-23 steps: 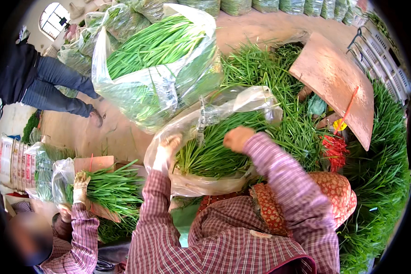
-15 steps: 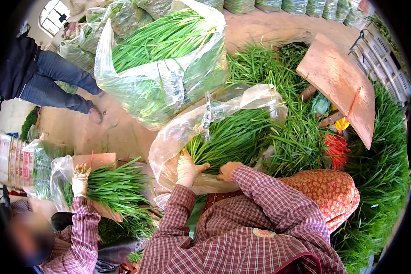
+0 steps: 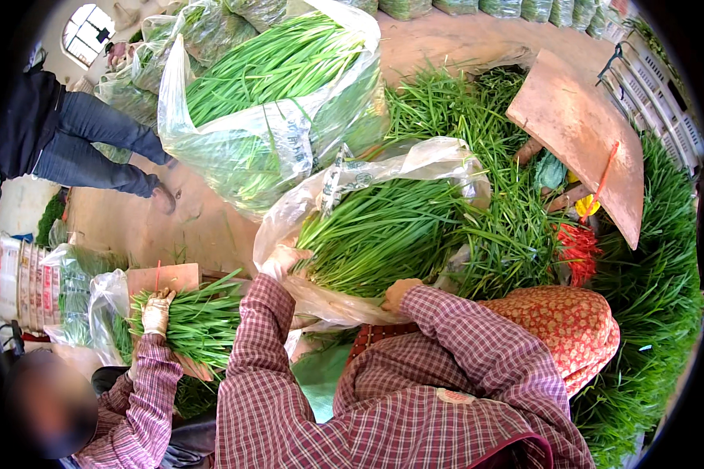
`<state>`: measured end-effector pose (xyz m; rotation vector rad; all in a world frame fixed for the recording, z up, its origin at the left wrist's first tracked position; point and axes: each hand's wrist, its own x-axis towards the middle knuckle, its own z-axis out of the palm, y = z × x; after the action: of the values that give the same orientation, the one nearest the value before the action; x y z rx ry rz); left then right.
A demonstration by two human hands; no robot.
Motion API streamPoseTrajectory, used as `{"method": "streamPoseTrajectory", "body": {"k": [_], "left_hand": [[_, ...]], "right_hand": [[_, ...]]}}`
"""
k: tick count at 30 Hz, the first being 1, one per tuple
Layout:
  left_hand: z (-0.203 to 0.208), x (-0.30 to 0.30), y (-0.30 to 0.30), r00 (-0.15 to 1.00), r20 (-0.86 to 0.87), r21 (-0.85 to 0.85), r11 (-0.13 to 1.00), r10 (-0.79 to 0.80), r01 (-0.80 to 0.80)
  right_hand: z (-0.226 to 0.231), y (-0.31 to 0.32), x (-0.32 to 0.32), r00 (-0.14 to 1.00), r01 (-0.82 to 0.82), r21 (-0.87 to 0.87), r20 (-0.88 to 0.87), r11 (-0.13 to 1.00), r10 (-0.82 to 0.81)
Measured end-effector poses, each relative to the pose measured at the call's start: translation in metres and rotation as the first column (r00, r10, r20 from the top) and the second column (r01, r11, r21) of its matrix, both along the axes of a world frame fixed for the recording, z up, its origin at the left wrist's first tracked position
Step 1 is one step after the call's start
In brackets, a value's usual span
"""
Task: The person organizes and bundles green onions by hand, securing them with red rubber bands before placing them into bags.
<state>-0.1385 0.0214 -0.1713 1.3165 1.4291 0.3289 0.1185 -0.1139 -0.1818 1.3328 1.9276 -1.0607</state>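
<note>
In front of me lies a clear plastic bag (image 3: pixel 278 223), its mouth wide and long green garlic chives (image 3: pixel 383 234) filling it. My left hand (image 3: pixel 285 259), in a pale glove, is closed on the bag's left rim beside the cut ends of the chives. The tips of its fingers are partly hidden. At the near rim my right hand (image 3: pixel 400 295) is curled around the plastic, knuckles up. Loose chives (image 3: pixel 508 250) lie heaped against the bag's right side.
Beyond stands a larger filled bag (image 3: pixel 266 148). A tilted board (image 3: pixel 575 141) with red ties (image 3: pixel 577 254) is at right. A co-worker's gloved hand (image 3: pixel 156 313) rests on chives at lower left; another person's legs (image 3: pixel 94 144) are farther back. Crates (image 3: pixel 653 98) stand far right.
My left hand has moved left and up from the chives to the bag's rim. The chives there lie more exposed. My right hand has barely moved. The co-worker's hand shifted slightly right.
</note>
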Motion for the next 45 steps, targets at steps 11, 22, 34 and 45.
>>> {"method": "streamPoseTrajectory", "body": {"k": [11,22,34,45], "left_hand": [[-0.04,-0.008,-0.015,0.972,-0.026,0.049,0.971,-0.232,0.233],[-0.008,0.007,-0.014,0.992,-0.118,0.014,0.999,-0.04,0.042],[-0.034,0.01,-0.011,0.994,-0.064,0.012,0.996,-0.088,0.089],[-0.056,0.033,-0.065,0.827,-0.523,0.145,0.935,-0.206,0.324]], "right_hand": [[-0.002,0.002,0.001,0.996,-0.08,0.022,0.035,0.997,0.079],[0.021,0.005,0.0,0.998,0.004,0.039,0.057,0.999,-0.006],[0.0,0.008,0.001,0.993,0.098,0.0,0.065,0.995,-0.098],[-0.006,0.01,0.003,0.992,0.099,-0.018,0.084,0.995,-0.097]]}}
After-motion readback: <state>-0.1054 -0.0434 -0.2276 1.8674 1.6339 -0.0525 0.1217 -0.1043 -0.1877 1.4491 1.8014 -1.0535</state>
